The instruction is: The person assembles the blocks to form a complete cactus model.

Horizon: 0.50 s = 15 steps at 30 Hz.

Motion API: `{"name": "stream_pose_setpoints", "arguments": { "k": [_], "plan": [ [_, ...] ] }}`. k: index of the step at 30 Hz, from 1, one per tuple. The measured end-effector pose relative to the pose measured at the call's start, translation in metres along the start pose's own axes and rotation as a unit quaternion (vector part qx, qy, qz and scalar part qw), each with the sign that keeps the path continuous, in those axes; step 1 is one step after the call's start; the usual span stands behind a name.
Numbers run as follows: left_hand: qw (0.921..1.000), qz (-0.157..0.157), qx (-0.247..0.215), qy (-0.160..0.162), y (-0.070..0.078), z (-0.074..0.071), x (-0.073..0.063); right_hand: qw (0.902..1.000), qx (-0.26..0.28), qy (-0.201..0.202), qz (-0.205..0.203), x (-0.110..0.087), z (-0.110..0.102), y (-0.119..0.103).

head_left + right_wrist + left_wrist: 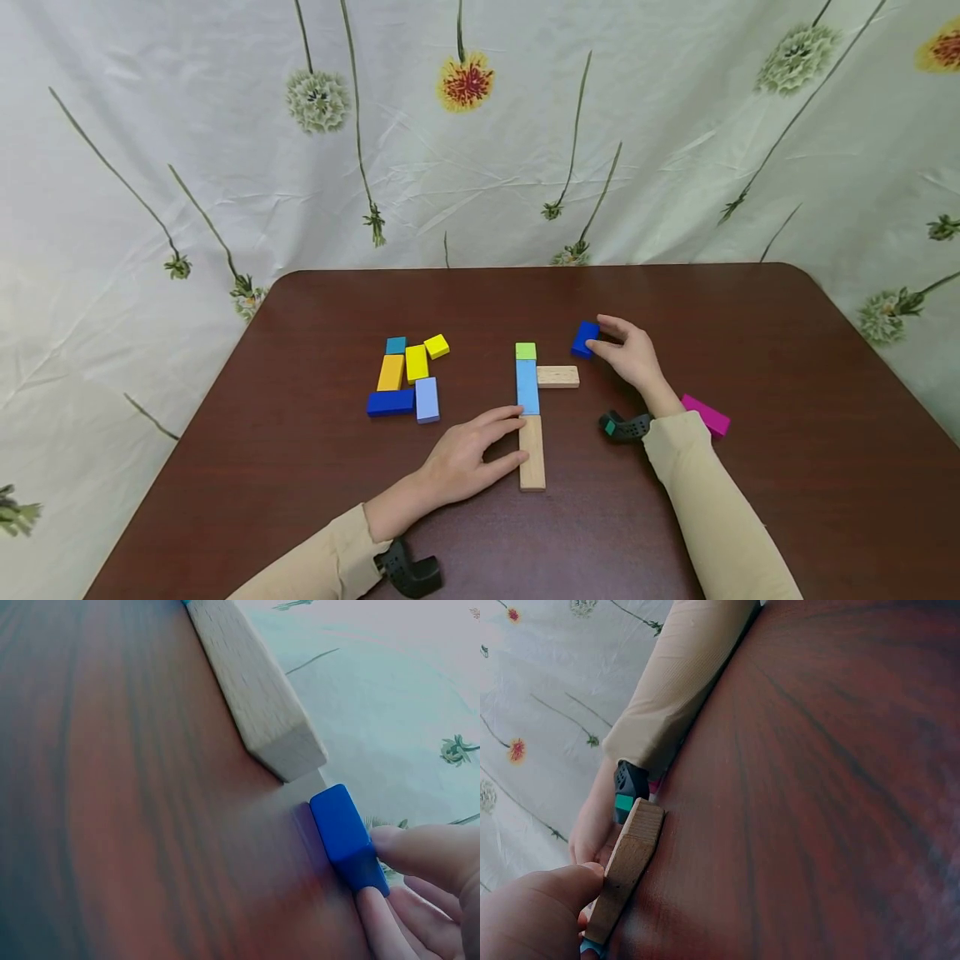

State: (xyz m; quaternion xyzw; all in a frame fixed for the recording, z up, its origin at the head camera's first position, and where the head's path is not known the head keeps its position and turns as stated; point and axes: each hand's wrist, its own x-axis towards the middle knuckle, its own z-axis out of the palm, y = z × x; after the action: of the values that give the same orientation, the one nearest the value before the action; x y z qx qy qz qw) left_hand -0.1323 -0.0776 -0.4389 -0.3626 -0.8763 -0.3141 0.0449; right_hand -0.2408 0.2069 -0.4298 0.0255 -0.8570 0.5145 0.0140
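Observation:
My right hand [628, 352] pinches a dark blue block [585, 339] between thumb and fingers, low over the table or on it. In the right wrist view the blue block [341, 829] is near the end of a plain wooden block [259, 690]. My left hand [472, 454] has its fingers fairly straight, and its fingertips and thumb touch the left side of a column of blocks. That column has a long wooden block [532, 454] nearest me, a light blue block [528, 387] beyond it and a green block [526, 351] at the far end.
A short wooden block [558, 377] sticks out rightward from the light blue one. Left of the column lies a cluster with yellow blocks [417, 365], an orange block [390, 372] and several blue ones. A magenta block [707, 415] is partly behind the right sleeve.

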Motion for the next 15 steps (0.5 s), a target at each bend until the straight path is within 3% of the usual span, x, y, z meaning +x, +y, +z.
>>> {"name": "stream_pose_setpoints", "arguments": {
  "k": [6, 15],
  "plan": [
    [1.0, -0.001, 0.001, 0.001, 0.0, 0.0, 0.0, 1.0, 0.001, 0.003, 0.0, -0.001, 0.005, -0.003],
    [1.0, -0.002, 0.0, 0.0, 0.001, 0.0, 0.0, 0.9987, 0.016, -0.028, -0.04, -0.003, 0.013, -0.006]
  ]
}}
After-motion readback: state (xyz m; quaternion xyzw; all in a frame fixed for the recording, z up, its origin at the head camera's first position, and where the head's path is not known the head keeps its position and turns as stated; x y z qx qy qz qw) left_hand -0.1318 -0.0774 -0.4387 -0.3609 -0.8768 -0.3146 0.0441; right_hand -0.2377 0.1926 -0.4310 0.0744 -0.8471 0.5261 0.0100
